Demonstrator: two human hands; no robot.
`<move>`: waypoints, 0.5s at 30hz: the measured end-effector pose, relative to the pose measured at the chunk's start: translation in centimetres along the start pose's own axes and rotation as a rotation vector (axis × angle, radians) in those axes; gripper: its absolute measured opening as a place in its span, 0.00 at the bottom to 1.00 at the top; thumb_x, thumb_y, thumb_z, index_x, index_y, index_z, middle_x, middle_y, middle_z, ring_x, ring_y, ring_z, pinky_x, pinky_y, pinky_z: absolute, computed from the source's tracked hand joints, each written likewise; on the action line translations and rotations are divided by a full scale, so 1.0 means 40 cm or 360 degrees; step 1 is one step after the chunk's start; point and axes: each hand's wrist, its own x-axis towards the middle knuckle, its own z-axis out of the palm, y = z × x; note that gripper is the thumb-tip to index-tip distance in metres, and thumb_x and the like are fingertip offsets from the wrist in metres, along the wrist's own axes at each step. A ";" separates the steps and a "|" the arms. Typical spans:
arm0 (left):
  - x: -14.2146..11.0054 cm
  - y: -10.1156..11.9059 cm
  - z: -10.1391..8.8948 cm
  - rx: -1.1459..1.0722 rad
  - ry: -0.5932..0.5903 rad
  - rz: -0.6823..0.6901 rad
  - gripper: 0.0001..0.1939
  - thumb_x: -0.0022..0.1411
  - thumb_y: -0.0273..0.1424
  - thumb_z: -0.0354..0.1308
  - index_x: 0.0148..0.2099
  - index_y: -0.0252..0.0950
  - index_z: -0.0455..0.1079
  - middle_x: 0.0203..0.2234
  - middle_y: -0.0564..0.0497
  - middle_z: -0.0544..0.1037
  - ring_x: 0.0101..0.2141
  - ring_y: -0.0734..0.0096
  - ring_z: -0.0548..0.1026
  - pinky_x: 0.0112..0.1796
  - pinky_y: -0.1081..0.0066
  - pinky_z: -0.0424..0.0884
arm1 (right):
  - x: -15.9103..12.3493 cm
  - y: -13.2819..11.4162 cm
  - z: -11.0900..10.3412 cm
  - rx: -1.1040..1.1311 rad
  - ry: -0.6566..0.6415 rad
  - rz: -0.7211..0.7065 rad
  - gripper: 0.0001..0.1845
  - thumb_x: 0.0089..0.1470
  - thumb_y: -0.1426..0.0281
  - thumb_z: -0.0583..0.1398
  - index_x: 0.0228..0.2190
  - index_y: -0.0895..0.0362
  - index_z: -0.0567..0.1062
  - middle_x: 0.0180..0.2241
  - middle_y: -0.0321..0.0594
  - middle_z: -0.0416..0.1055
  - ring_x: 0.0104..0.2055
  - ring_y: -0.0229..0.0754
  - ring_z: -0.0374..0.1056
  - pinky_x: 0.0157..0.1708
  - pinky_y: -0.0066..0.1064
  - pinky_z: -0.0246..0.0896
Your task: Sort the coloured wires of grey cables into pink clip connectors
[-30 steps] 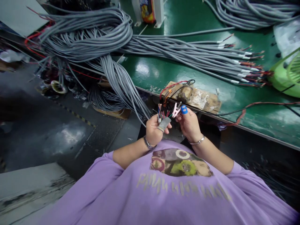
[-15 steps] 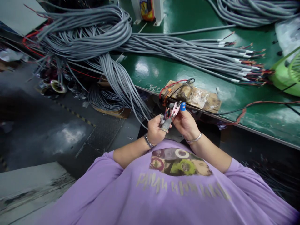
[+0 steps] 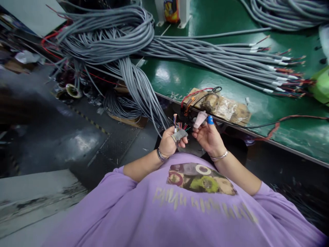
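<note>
My left hand point(image 3: 168, 143) is closed around a cable end, and its bare, multicoloured wires point(image 3: 181, 126) fan out above the fingers. A grey wrap covers that thumb. Just to the right, my right hand point(image 3: 211, 140) pinches a pink clothespin point(image 3: 200, 119), slightly blurred, with a blue cover point(image 3: 210, 120) on one digit. A small gap separates the clothespin from the wires. Both hands are in front of the table edge, close to a worn wooden block point(image 3: 226, 109) with red and black leads around it.
A big bundle of grey cables point(image 3: 110, 41) lies over the green table point(image 3: 164, 73) and hangs off its front edge. Stripped cable ends point(image 3: 285, 75) spread at the right, near a light green plastic object point(image 3: 321, 84). More coiled cable point(image 3: 123, 109) sits below.
My right hand has drawn away from the left, taking the pink clothespin off to the right of the wires. The wires in my left hand now stand more exposed. The view has shifted slightly.
</note>
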 end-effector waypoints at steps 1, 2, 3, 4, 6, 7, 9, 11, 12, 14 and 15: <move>0.001 0.000 -0.003 -0.0050 -0.0023 -0.0050 0.21 0.49 0.46 0.68 0.30 0.33 0.68 0.18 0.52 0.76 0.14 0.77 0.70 0.16 0.78 0.62 | -0.002 -0.001 -0.003 -0.0007 0.0009 0.0007 0.23 0.48 0.45 0.64 0.27 0.53 0.73 0.25 0.33 0.71 0.25 0.33 0.64 0.25 0.25 0.61; 0.001 0.001 -0.005 -0.0097 -0.0044 -0.0088 0.22 0.47 0.47 0.68 0.30 0.33 0.69 0.18 0.51 0.77 0.15 0.76 0.71 0.17 0.77 0.64 | -0.004 -0.002 -0.006 -0.0013 0.0017 0.0013 0.23 0.48 0.46 0.64 0.26 0.53 0.72 0.25 0.33 0.71 0.25 0.34 0.64 0.25 0.26 0.62; 0.001 0.001 -0.005 -0.0144 -0.0065 -0.0116 0.23 0.46 0.48 0.69 0.30 0.33 0.69 0.19 0.51 0.77 0.16 0.74 0.72 0.18 0.76 0.67 | -0.005 -0.004 -0.008 -0.0021 0.0028 0.0020 0.22 0.49 0.47 0.65 0.26 0.53 0.72 0.25 0.33 0.71 0.25 0.34 0.64 0.24 0.26 0.62; 0.002 0.001 -0.005 -0.0185 -0.0089 -0.0133 0.24 0.45 0.49 0.69 0.31 0.32 0.69 0.19 0.50 0.78 0.17 0.72 0.74 0.20 0.74 0.69 | -0.007 -0.005 -0.011 -0.0033 0.0043 0.0025 0.21 0.49 0.48 0.65 0.26 0.53 0.72 0.25 0.33 0.71 0.25 0.34 0.64 0.24 0.26 0.62; 0.005 -0.001 -0.002 -0.0247 -0.0131 -0.0119 0.27 0.44 0.51 0.69 0.32 0.32 0.71 0.22 0.47 0.79 0.21 0.68 0.77 0.25 0.71 0.74 | -0.009 -0.010 -0.020 -0.0086 0.0080 0.0025 0.20 0.48 0.49 0.66 0.27 0.53 0.73 0.25 0.33 0.71 0.24 0.33 0.63 0.24 0.25 0.61; 0.007 -0.002 -0.001 -0.0263 -0.0142 -0.0093 0.27 0.44 0.51 0.69 0.33 0.31 0.72 0.24 0.46 0.80 0.24 0.66 0.79 0.28 0.70 0.75 | -0.011 -0.013 -0.026 -0.0133 0.0102 0.0010 0.20 0.46 0.50 0.68 0.28 0.54 0.74 0.25 0.33 0.71 0.24 0.33 0.63 0.23 0.25 0.61; 0.010 -0.006 -0.001 -0.0250 -0.0134 -0.0035 0.27 0.46 0.50 0.68 0.36 0.31 0.74 0.28 0.43 0.82 0.29 0.64 0.81 0.30 0.71 0.75 | -0.015 -0.022 -0.043 -0.0279 0.0159 -0.0055 0.21 0.41 0.52 0.70 0.28 0.55 0.75 0.25 0.33 0.71 0.24 0.33 0.63 0.23 0.25 0.60; 0.010 -0.009 -0.003 -0.0169 -0.0128 -0.0027 0.25 0.49 0.49 0.67 0.37 0.31 0.75 0.29 0.43 0.82 0.29 0.67 0.81 0.25 0.76 0.69 | -0.024 -0.032 -0.060 -0.0479 0.0212 -0.0162 0.20 0.39 0.54 0.72 0.27 0.55 0.76 0.25 0.34 0.72 0.25 0.33 0.63 0.24 0.25 0.60; 0.007 -0.010 -0.004 -0.0105 -0.0146 -0.0048 0.24 0.51 0.48 0.66 0.36 0.31 0.75 0.29 0.43 0.82 0.26 0.70 0.79 0.21 0.78 0.65 | -0.031 -0.036 -0.068 -0.0590 0.0215 -0.0216 0.19 0.40 0.56 0.72 0.27 0.56 0.76 0.26 0.34 0.72 0.25 0.32 0.62 0.24 0.25 0.59; -0.003 -0.010 -0.004 0.0055 -0.0215 -0.0096 0.22 0.53 0.48 0.64 0.35 0.31 0.74 0.27 0.45 0.81 0.20 0.76 0.75 0.17 0.78 0.57 | -0.047 -0.039 -0.074 -0.0801 0.0153 -0.0289 0.15 0.42 0.59 0.72 0.28 0.56 0.78 0.26 0.34 0.72 0.25 0.32 0.61 0.25 0.26 0.57; -0.009 -0.010 -0.004 0.0144 -0.0258 -0.0109 0.22 0.55 0.48 0.63 0.34 0.31 0.73 0.26 0.45 0.80 0.17 0.78 0.73 0.18 0.78 0.57 | -0.056 -0.038 -0.072 -0.0889 0.0092 -0.0301 0.14 0.43 0.61 0.71 0.29 0.56 0.78 0.26 0.34 0.72 0.24 0.32 0.60 0.25 0.27 0.56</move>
